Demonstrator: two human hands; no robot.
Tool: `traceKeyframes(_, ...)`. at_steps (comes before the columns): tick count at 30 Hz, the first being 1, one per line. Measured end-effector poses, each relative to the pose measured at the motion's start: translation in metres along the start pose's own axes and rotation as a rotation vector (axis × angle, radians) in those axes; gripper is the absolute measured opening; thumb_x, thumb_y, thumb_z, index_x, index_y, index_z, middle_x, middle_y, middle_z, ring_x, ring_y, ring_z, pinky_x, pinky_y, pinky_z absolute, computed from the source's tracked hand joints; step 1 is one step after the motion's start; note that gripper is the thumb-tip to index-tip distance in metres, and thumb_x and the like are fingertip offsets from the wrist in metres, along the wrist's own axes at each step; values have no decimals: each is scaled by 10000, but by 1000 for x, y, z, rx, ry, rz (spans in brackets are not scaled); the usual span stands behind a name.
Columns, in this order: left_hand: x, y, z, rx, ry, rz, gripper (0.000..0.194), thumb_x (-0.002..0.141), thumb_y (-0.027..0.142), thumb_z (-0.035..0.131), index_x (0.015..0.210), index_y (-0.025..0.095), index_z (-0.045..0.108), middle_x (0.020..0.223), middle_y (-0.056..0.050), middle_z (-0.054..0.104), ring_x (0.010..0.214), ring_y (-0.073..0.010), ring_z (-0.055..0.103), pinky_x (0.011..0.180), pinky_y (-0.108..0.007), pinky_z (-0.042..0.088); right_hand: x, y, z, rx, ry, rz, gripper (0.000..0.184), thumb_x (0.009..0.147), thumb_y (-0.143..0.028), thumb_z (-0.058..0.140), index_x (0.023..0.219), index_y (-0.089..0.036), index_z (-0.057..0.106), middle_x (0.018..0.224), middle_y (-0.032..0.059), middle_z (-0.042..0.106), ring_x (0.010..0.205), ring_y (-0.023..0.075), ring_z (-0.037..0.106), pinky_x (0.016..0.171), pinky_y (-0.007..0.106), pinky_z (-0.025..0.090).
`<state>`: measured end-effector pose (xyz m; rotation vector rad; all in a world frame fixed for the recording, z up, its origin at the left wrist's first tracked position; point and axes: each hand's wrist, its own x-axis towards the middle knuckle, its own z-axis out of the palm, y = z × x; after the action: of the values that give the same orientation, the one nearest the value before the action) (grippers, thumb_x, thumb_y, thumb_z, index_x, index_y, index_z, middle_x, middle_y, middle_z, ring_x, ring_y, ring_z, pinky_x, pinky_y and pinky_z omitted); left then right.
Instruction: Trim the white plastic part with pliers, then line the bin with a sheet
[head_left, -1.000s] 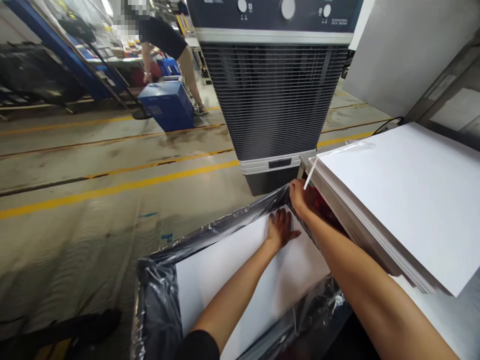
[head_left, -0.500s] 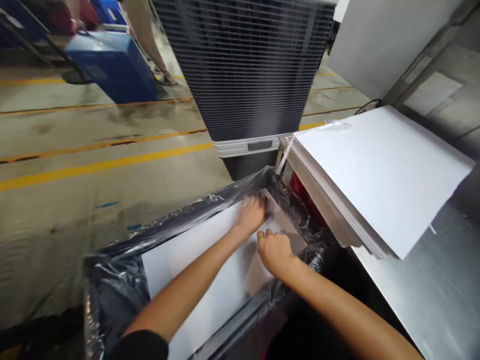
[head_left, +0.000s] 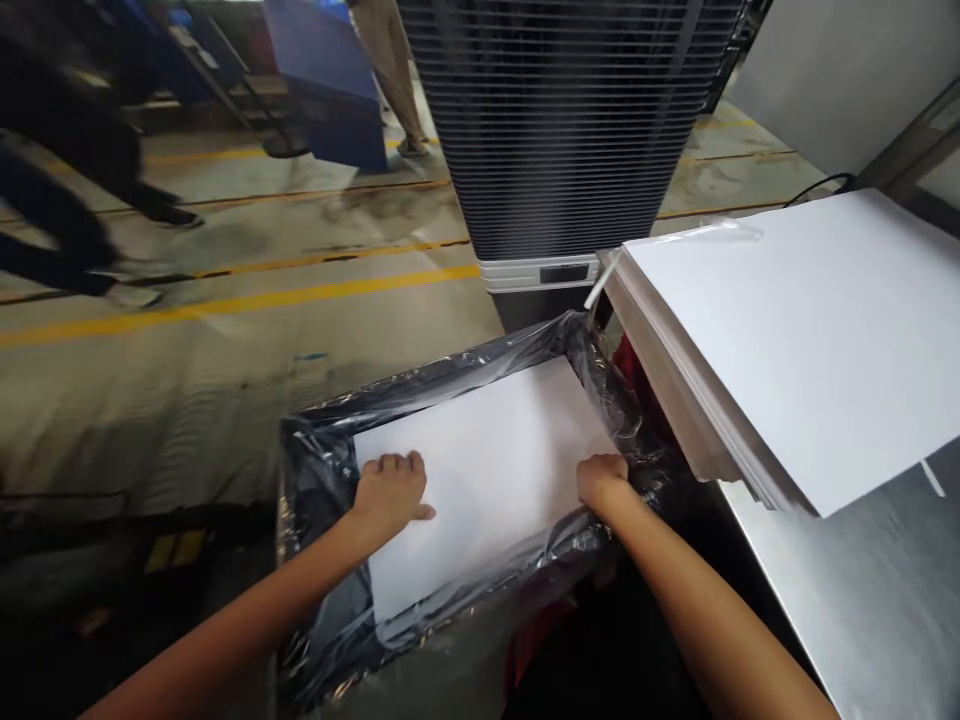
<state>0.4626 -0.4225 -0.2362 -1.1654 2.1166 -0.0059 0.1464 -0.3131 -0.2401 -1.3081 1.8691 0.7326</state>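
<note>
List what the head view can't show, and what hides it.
Head view:
Sheets under the top white sheet: hidden by it and the black plastic liner.
Red item: mostly hidden by the liner and the white sheet stack.
Passing person at left: blurred, cut off by the edge.
Cooler top: cut off by the top edge.

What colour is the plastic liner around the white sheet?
The plastic liner is glossy black, clearest in the head view.

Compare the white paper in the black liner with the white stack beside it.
The paper lies low inside the black plastic liner, while the white stack sits higher, above a steel surface. The stack shows a thick edge of many sheets; the lined paper shows no such edge. The left hand and right hand touch the paper, not the stack. Both are plain white rectangles.
</note>
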Motion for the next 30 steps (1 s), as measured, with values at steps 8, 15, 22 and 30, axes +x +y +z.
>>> traceKeyframes(8, 26, -30, 23, 31, -85, -121, 1102, 896, 752, 900, 1692, 81, 538, 1633, -296, 599, 1534, -434, 546, 1296, -552, 374, -2, 10, -1, -113, -48, -34, 301, 1173, -352, 819, 1367, -129, 758, 1385, 139, 724, 1278, 318, 728, 1137, 529, 638)
traceKeyframes(15, 34, -47, 39, 28, -105, -123, 1304, 831, 827, 916, 1753, 40, 435, 1683, -337, 536, 1612, -470, 468, 1345, -569, 317, -4, 11, -2, -135, -42, -42, 295, 1187, -348, 800, 1386, -135, 759, 1397, 137, 727, 1300, 319, 724, 1166, 543, 622)
traceKeyframes(22, 27, -60, 40, -25, -87, -67, 1241, 834, 715, 965, 1763, 82, 441, 1702, -312, 531, 1632, -471, 447, 1372, -588, 271, -4, 11, -3, -114, -19, -26, 296, 1193, -343, 788, 1397, -132, 751, 1407, 140, 719, 1288, 315, 727, 1140, 524, 638)
traceKeyframes(30, 23, -55, 32, -67, -60, -81, 1210, 865, 680, 951, 1770, 71, 426, 1695, -326, 528, 1643, -488, 423, 1371, -606, 256, -30, -31, -22, -133, 78, -225, 302, 1209, -363, 765, 1407, -135, 753, 1384, 144, 731, 1278, 322, 736, 1134, 542, 644)
